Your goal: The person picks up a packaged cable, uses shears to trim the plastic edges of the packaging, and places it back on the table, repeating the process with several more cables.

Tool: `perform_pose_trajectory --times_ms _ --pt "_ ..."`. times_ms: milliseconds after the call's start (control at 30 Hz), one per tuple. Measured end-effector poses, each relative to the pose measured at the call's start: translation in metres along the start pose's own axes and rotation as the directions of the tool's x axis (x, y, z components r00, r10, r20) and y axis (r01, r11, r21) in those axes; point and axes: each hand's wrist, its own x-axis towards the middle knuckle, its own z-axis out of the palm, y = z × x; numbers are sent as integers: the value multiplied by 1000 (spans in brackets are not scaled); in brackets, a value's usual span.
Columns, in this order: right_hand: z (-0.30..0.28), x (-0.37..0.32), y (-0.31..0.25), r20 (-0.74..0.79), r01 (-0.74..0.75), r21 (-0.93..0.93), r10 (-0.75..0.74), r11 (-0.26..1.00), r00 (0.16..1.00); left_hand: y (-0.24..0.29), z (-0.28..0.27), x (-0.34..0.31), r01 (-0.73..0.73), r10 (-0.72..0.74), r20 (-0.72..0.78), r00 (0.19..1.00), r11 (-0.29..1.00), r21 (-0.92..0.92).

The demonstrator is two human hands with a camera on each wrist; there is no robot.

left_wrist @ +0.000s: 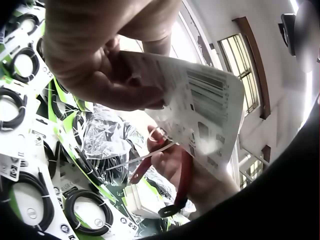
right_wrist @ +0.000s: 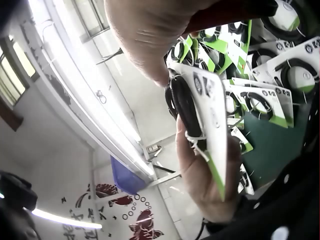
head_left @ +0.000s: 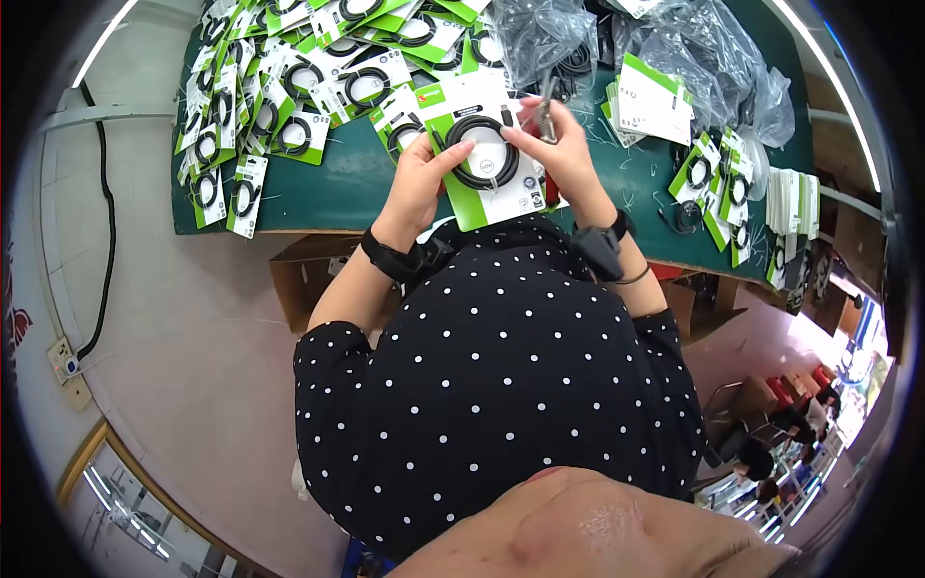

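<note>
From the head view I see the long dark green table crowded on the left and along the far side with a heap of green-and-white carded black cables. Its nearest cards reach right up behind the held one. Beyond the hands lie crumpled clear plastic bags. To the right I see a stack of white, green-edged cards, a smaller cluster of carded cables, a loose black cable coil and a row of cards standing on edge.

The flat green-and-white card with a round black coiled cable is up between both hands, in front of the black polka-dot top. Its cable side faces up toward my head camera; the barcode side shows in the left wrist view. Its long axis runs away from the body, the far end leaning left.

The left hand grasps the card's left edge, thumb on the coil. The right hand also grips the card, thumb on the coil's right side, and holds a red-handled metal hand tool. The tool's metal end stands just beside the card's right edge; a thin white strip crosses near it in the left wrist view.
</note>
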Motion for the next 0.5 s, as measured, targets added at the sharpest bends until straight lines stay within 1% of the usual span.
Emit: perform_pose_trajectory --times_ms 33,67,100,133,167,233,267,300,367,400,500 --pt "-2 -4 -1 -85 218 -220 -241 951 967 0 1 -2 5 -5 3 1000 1000 2" --pt "-3 -8 -5 -112 387 -443 -479 809 871 0 1 -5 23 -23 19 1000 999 28" --pt "-2 -11 -12 -75 490 -644 -686 588 724 1 2 -7 37 -39 36 999 998 52" --pt "-1 -14 -20 -80 485 -646 -684 590 725 -1 3 -8 53 -57 51 997 996 77" --pt "2 -19 -30 67 534 -672 -677 513 733 -3 4 -10 61 -65 54 996 995 80" --pt "4 -24 -42 350 641 -682 -612 352 709 -6 8 -10 27 -44 108 993 988 154" --pt "3 -26 -41 343 637 -685 -615 354 710 -8 10 -11 8 -35 137 990 982 190" --pt "1 -27 -39 384 642 -688 -581 339 717 -8 10 -12 12 -40 141 989 981 194" --pt "-2 -29 -37 468 658 -688 -505 307 725 -8 11 -17 -25 -18 194 981 975 219" --pt "-3 -31 -37 467 656 -689 -503 308 727 -9 11 -19 -45 -6 218 976 973 228" --pt "-7 -41 -39 437 630 -657 -472 414 766 -10 10 -26 -36 -26 245 969 969 243"
